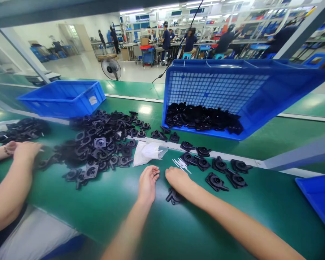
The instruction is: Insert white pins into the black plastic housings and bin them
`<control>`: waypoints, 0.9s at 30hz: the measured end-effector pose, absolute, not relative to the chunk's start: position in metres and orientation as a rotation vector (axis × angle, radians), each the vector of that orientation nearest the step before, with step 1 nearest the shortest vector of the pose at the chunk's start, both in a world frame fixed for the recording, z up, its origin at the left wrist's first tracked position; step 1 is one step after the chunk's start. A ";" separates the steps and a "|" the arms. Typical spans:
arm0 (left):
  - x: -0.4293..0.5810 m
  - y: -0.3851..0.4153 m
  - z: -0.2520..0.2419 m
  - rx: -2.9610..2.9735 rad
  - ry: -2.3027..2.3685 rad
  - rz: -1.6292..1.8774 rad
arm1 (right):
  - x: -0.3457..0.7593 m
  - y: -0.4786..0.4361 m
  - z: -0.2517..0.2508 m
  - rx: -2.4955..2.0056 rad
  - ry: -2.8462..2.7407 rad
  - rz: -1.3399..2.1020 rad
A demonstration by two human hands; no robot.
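My left hand (148, 182) and my right hand (177, 177) are apart from each other, with a small gap between them, above the smooth green table (119, 213). The left one has its fingers half bent, and I cannot tell if they keep something small. The right one is closed more, its fingertips hidden from me, so I cannot tell what it holds; it is just beside the loose thin white sticks (182, 165). A black plastic housing with a short spout (173, 196) lies near my right wrist, partly behind it. Ahead of my left hand lies a clear plastic bag with white contents (150, 151). More black plastic housings (219, 164) lie to the right, and a large heap of black parts (105, 146) is at the left.
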State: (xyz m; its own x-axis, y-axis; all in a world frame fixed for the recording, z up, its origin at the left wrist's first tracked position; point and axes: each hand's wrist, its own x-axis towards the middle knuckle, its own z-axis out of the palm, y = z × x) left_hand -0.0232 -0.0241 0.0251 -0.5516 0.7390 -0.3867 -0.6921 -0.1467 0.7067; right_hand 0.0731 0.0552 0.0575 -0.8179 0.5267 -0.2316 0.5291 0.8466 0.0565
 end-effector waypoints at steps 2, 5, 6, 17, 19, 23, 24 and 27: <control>-0.022 -0.025 0.027 0.101 1.111 1.841 | 0.081 0.064 0.062 0.811 2.776 0.005; -0.018 -0.028 0.032 0.335 1.277 1.776 | 0.092 0.078 0.071 0.831 2.770 0.046; -0.015 -0.029 0.034 0.483 1.368 1.722 | 0.094 0.083 0.073 0.845 2.772 0.063; 0.016 -0.043 0.029 1.687 1.786 0.802 | 0.115 0.115 0.078 1.043 2.877 0.105; 0.014 -0.041 0.030 1.623 1.801 0.901 | 0.117 0.104 0.075 0.945 2.931 0.037; 0.001 -0.035 0.036 1.232 1.754 1.299 | 0.110 0.081 0.063 0.742 2.911 0.056; -0.003 -0.034 0.037 1.104 1.710 1.386 | 0.107 0.078 0.060 0.723 2.896 0.080; -0.011 -0.031 0.039 0.867 1.602 1.508 | 0.097 0.072 0.053 0.708 2.879 0.101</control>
